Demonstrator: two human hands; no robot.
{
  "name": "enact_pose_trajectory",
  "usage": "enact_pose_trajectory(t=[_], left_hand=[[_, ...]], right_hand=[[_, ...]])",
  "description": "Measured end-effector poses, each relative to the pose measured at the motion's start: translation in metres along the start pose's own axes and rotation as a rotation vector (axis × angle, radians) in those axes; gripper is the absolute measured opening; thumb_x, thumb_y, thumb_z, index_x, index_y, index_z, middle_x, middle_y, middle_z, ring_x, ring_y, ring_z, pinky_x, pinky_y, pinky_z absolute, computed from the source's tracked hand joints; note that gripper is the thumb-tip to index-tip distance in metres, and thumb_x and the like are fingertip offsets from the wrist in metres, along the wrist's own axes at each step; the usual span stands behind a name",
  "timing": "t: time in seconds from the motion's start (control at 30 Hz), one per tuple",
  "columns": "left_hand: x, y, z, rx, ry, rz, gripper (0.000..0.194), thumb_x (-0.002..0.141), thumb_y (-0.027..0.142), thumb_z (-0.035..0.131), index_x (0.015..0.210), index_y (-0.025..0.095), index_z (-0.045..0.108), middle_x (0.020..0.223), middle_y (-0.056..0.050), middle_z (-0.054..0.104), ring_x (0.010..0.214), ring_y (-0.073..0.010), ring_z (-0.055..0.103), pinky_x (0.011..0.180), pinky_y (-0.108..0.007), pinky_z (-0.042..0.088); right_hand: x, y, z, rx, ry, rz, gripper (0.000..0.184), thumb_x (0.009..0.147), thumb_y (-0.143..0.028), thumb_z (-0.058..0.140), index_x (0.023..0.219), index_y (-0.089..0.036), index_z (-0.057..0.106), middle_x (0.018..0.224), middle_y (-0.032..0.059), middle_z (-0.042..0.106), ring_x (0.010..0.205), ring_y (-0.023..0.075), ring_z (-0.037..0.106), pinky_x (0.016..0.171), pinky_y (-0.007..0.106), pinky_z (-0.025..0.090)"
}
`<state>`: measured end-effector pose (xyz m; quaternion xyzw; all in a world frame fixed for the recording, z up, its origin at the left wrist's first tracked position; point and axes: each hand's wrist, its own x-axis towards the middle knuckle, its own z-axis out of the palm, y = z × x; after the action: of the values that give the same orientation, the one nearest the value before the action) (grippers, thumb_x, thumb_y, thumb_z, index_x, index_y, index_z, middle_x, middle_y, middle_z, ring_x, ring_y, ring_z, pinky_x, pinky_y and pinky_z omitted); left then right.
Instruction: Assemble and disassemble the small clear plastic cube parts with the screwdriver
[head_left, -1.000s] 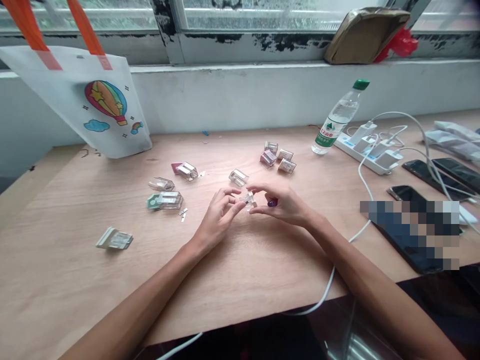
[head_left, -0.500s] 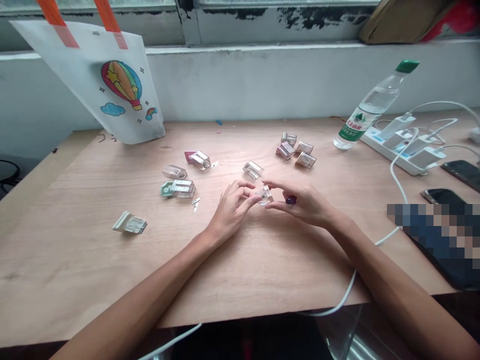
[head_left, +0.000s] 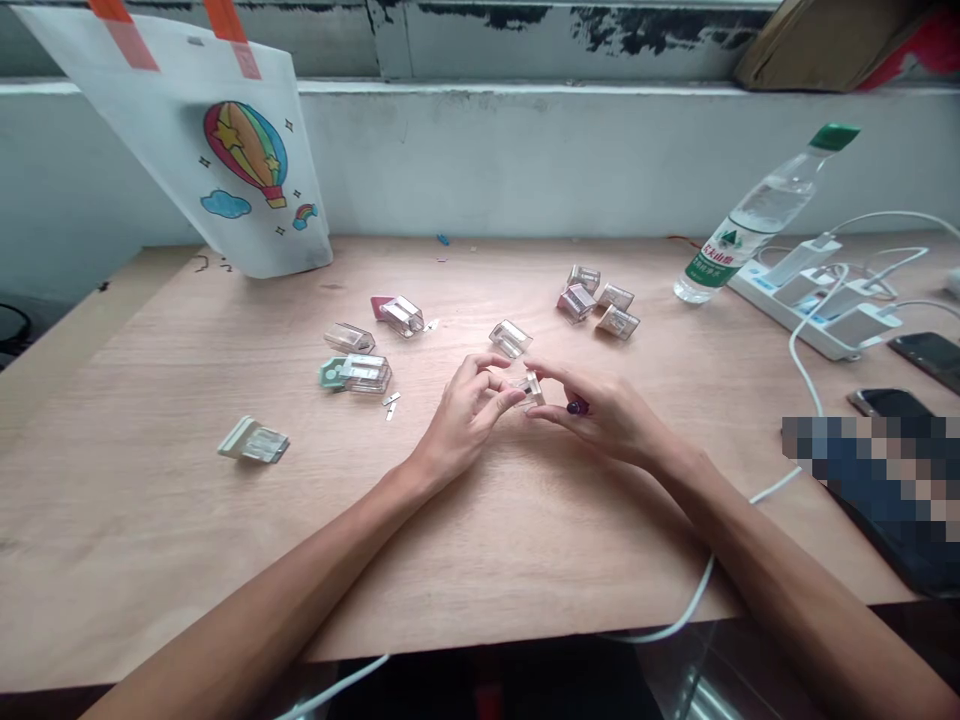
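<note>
Between my two hands, low over the wooden table, is a small clear pencil sharpener [head_left: 531,388]. The fingertips of my left hand [head_left: 476,405] pinch its left end. My right hand [head_left: 611,410] grips its right end between thumb and index finger. A dark, round-ended tool [head_left: 577,407], partly hidden, is tucked in the right palm. Just beyond my fingers lies another clear sharpener [head_left: 511,338]. Left of my left hand sit a green sharpener [head_left: 356,373], a clear one [head_left: 349,338] and a pink one [head_left: 399,315]. Small metal blades [head_left: 391,404] lie beside the green one.
A cluster of several sharpeners [head_left: 577,302] sits at the back right. A pale sharpener [head_left: 253,441] stands far left. Behind are a white bag [head_left: 255,240], a water bottle [head_left: 750,230] and a power strip [head_left: 795,310]. A white cable [head_left: 701,590] runs under my right forearm.
The view has shifted slightly. Both hands keep their hold on the sharpener, which seems turned a little, with its end plate more upright. The other things stay where they were.
</note>
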<state>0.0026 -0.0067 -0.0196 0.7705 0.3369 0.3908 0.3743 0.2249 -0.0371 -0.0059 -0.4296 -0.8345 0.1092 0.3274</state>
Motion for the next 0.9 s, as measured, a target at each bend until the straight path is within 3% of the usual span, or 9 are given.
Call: enact_pose_trajectory(t=[0.4, 0.5, 0.67, 0.8, 0.9], left_hand=[[-0.001, 0.005, 0.000, 0.048, 0.052, -0.056, 0.019, 0.093, 0.034, 0.067, 0.081, 0.019, 0.066, 0.122, -0.008, 0.059, 0.123, -0.0239, 0.056, 0.108, -0.039, 0.043], [-0.001, 0.004, 0.001, 0.031, 0.073, -0.091, 0.016, 0.091, 0.035, 0.070, 0.091, 0.019, 0.065, 0.116, -0.007, 0.061, 0.115, -0.0226, 0.059, 0.102, -0.037, 0.046], [-0.001, 0.001, 0.002, -0.062, 0.081, -0.132, 0.028, 0.088, 0.041, 0.073, 0.103, 0.020, 0.063, 0.111, -0.007, 0.064, 0.102, -0.0205, 0.061, 0.091, -0.034, 0.051], [0.000, 0.006, -0.002, -0.156, -0.009, -0.157, 0.029, 0.089, 0.041, 0.071, 0.107, 0.020, 0.067, 0.107, -0.006, 0.069, 0.094, -0.0193, 0.065, 0.085, -0.031, 0.051], [0.002, 0.011, -0.007, -0.239, -0.128, -0.182, 0.026, 0.092, 0.040, 0.066, 0.107, 0.019, 0.072, 0.108, -0.006, 0.074, 0.098, -0.0205, 0.068, 0.090, -0.032, 0.050]], right_hand=[[-0.003, 0.001, 0.003, 0.005, 0.032, -0.042, 0.051, 0.096, -0.040, 0.064, 0.145, -0.025, 0.054, 0.103, 0.0053, 0.074, 0.072, 0.0175, 0.066, 0.073, 0.031, 0.055], [-0.003, 0.001, 0.003, 0.015, 0.036, -0.061, 0.047, 0.096, -0.039, 0.065, 0.140, -0.024, 0.059, 0.097, 0.0045, 0.074, 0.071, 0.0166, 0.065, 0.071, 0.029, 0.054], [-0.002, 0.002, 0.004, 0.056, 0.050, -0.084, 0.040, 0.096, -0.039, 0.065, 0.133, -0.022, 0.065, 0.084, 0.0013, 0.072, 0.067, 0.0143, 0.063, 0.065, 0.026, 0.052], [-0.002, 0.002, 0.002, 0.088, 0.022, -0.080, 0.040, 0.097, -0.037, 0.064, 0.133, -0.020, 0.065, 0.084, 0.0015, 0.074, 0.067, 0.0143, 0.065, 0.064, 0.025, 0.052], [-0.002, -0.002, -0.003, 0.111, -0.038, -0.076, 0.033, 0.100, -0.034, 0.059, 0.129, -0.021, 0.068, 0.104, 0.0056, 0.077, 0.083, 0.0183, 0.072, 0.074, 0.028, 0.055]])
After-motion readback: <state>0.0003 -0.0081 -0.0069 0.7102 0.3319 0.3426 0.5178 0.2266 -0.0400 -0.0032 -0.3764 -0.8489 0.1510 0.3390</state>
